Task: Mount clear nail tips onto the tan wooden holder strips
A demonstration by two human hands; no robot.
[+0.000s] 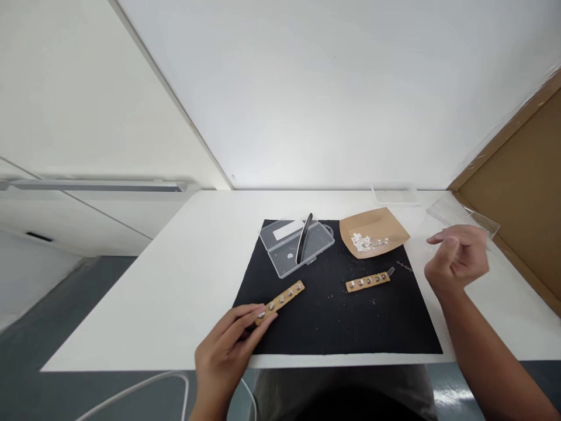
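My left hand (230,345) rests at the near left edge of a black mat (333,310), fingers pinched on the near end of a wooden strip (283,299) studded with small metal pieces. A second such strip (367,282) lies on the mat to the right, apart from both hands. My right hand (458,257) hovers above the white table (184,275) just right of the mat, fingers loosely curled with nothing visible in them, close to a clear plastic bag (462,215).
A clear plastic box (293,245) with a dark curved tool (304,237) across it lies open on the mat's far side. A brown paper tray (372,234) holds small white bits. A cardboard sheet (521,193) leans at the right. A white cable (140,386) hangs below the table edge.
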